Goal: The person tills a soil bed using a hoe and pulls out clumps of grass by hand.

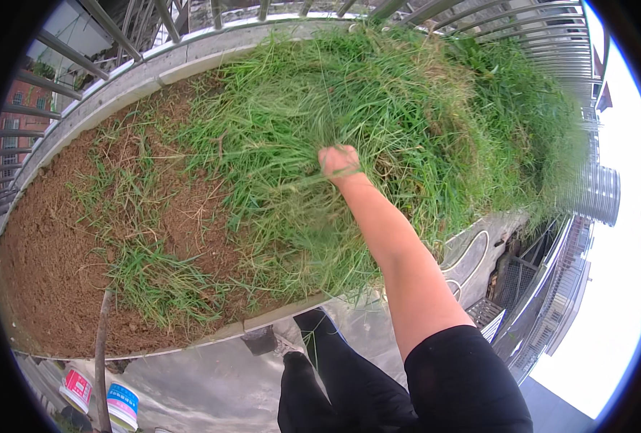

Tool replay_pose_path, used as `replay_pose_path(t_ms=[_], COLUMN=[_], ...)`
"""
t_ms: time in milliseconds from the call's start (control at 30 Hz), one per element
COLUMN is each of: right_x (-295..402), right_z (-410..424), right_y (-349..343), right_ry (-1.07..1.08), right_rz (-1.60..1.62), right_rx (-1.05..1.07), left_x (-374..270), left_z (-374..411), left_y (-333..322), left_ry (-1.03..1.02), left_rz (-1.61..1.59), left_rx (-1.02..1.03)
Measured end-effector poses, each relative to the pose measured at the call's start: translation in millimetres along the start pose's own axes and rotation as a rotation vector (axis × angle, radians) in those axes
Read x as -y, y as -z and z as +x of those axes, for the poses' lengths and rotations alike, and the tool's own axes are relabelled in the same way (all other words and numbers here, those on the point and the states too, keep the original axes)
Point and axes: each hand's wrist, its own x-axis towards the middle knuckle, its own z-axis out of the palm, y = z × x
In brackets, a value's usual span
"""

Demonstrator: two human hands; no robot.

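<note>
From the lower right my right arm, in a short black sleeve, reaches over the raised bed. My right hand (340, 161) is closed on a bunch of long green grass (320, 122), some of it blurred. Thick grass surrounds the hand, and loose blades lie over the wrist. Left of the grass is bare brown soil (55, 238) with scattered cut or pulled grass (161, 284) on it. My left hand is out of view.
A concrete rim (188, 64) and metal railings (112, 32) border the bed. A wooden handle (102, 346) leans over its near edge beside two printed buckets (122, 401). A pale hose (475, 254) lies on the concrete floor at right. My black-trousered legs stand close to the bed.
</note>
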Motion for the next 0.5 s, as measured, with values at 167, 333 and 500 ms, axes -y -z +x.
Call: replay_pose_path(t_ms=[167,333,500], right_x=[-29.8,-31.4,-47.4], right_z=[-94.6,-201.9,-303.8], right_y=[43.4,68.2,55.7], right_ry=[-0.003,-0.006,-0.263], right_rz=[0.065,0.159,0.263], right_rx=[0.031,0.022,-0.210], left_x=[6.2,32.9,89.9], left_z=[-11.3,-28.2,-34.4], left_y=[-4.3,-18.6,-104.7], left_ry=[0.030,-0.211,-0.160], left_rz=[-0.181,0.200,-0.353], left_rx=[-0.057,-0.211,-0.216])
